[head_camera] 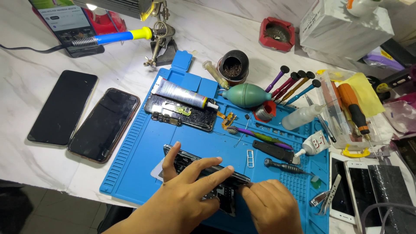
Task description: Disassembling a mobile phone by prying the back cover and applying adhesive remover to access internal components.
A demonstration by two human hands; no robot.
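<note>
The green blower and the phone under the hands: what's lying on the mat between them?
In the head view, between the blower and the phone lie a purple-handled tool, a small gold flex part and bare blue mat.

An opened phone is lain on the mat, under both hands; a glue tube lies behind it, two phones left of the mat.

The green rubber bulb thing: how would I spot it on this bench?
Find the blue work mat on the white table. Near its top edge, right of the silver glue tube, lies the blower bulb. It is the only round, teal, egg-shaped thing there.
</note>
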